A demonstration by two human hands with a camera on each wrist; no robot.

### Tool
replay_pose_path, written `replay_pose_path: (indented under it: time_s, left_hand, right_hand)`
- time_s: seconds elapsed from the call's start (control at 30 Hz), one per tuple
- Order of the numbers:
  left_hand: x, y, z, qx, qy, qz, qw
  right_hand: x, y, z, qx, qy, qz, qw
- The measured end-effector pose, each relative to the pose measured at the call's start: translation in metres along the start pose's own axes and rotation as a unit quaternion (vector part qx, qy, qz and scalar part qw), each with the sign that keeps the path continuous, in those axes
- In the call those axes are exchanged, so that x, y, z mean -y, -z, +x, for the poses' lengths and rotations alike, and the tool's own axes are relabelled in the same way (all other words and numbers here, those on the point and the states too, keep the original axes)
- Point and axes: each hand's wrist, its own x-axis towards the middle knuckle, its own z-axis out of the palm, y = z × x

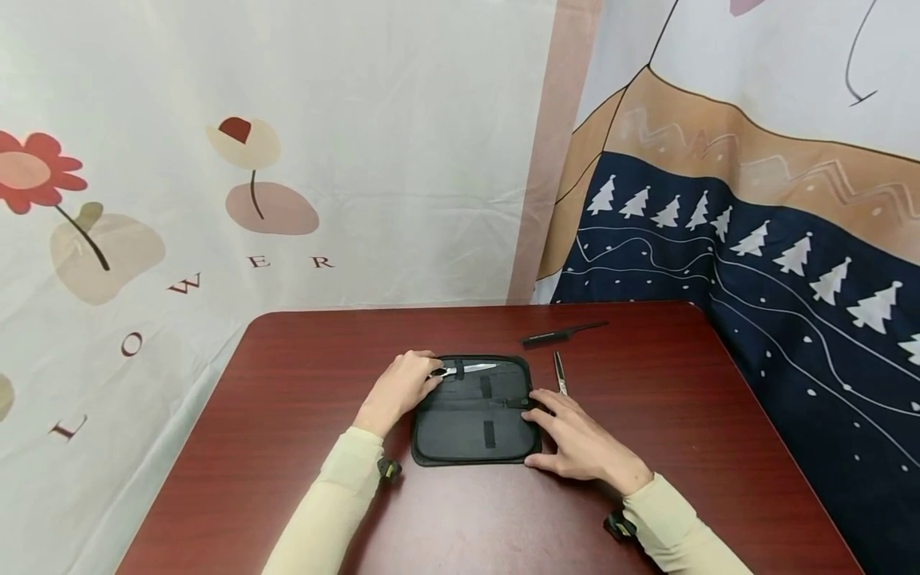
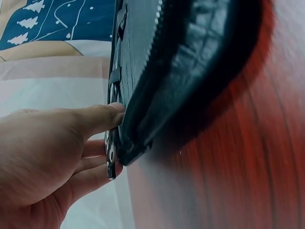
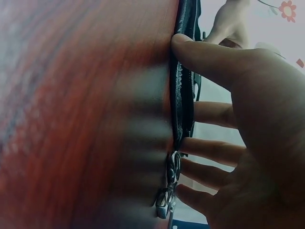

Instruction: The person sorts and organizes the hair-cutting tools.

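Note:
A black zippered case lies open on the table, with elastic loops across its dark lining. Slim silver scissors lie along its upper part, the blade passing through a loop. At the upper left corner my left hand pinches the scissors' handle, thumb on the near side and fingers behind. My right hand rests at the case's right edge, fingers spread and thumb at the lower corner. Another silver pair of scissors points away from me beside it; its finger rings are near my right fingertips.
A black comb with a thin tail lies behind the case, to the right. The reddish-brown table ends at printed cloth hangings at the back.

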Motion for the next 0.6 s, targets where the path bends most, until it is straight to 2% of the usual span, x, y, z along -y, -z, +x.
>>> replay_pose_path:
  time_s: [0.23,0.6]
  left_hand:
    - [-0.01,-0.003,0.007,0.008,0.008,0.007,0.9999]
    - [-0.017,-0.016,0.015,0.008,-0.007,0.025,0.9996]
  right_hand:
    - [-0.001,-0.001,0.001,-0.005,0.011,-0.007,1.0]
    - [-0.003,-0.002,0.0,-0.007,0.017,-0.006,1.0]
